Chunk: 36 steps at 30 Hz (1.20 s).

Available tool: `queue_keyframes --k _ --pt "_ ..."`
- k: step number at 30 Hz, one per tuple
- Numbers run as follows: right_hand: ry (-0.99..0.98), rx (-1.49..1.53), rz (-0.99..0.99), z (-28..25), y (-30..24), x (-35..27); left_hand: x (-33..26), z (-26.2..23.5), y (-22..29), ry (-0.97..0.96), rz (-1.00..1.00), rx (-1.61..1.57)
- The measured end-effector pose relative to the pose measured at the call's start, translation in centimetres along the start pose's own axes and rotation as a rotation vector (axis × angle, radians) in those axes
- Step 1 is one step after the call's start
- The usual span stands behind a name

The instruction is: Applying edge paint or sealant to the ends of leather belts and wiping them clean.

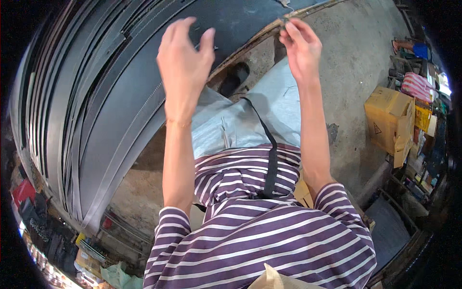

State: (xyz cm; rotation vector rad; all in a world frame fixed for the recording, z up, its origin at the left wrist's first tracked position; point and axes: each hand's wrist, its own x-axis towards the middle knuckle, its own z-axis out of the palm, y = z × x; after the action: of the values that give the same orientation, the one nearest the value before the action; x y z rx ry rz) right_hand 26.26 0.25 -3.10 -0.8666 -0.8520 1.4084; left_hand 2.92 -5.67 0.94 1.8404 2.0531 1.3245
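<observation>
My left hand (185,60) hovers above the dark sheet material (236,21) on the work table, its thumb and fingers curved and well apart, with nothing seen between them. Farther right, my right hand (302,45) is raised near the table's edge (257,39). Its fingertips are pinched together on a small dark piece (283,22), too small to name. Long dark strips (103,96) with pale stitched-looking lines lie side by side under and left of my left hand. The two hands are apart from each other.
A cardboard box (385,115) stands on the concrete floor (353,62) to the right, beside a red-and-white striped bag (417,86). A small pale object (285,4) lies at the table's far edge. My legs in light blue trousers (269,115) are by the table.
</observation>
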Motion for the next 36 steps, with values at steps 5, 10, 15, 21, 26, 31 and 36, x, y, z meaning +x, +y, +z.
queue_keyframes --k 5,10,15,21,26,31,36 --pt "0.158 0.009 0.006 -5.1 -0.2 -4.4 7.9 9.2 5.5 -0.227 0.178 -0.136" --pt "0.197 0.058 0.025 -6.9 0.4 -7.8 11.0 19.1 1.2 -0.134 0.432 0.043" --pt "0.199 0.132 0.089 -7.6 3.3 -10.0 13.9 18.4 0.7 -0.353 0.290 -0.124" --pt "0.071 0.118 0.255 -7.9 5.6 -10.6 13.4 4.8 1.9 0.007 0.262 -0.148" --pt "-0.005 0.137 0.324 -7.4 5.5 -9.7 9.0 -8.6 -2.6 0.189 -0.110 -0.097" --pt "-0.004 0.120 0.432 -7.9 5.4 -9.3 0.8 -11.7 -4.2 0.411 -0.293 0.032" --pt "-0.045 0.187 0.522 -8.9 5.8 -8.1 -5.9 -8.3 -5.3 0.185 -0.103 0.661"
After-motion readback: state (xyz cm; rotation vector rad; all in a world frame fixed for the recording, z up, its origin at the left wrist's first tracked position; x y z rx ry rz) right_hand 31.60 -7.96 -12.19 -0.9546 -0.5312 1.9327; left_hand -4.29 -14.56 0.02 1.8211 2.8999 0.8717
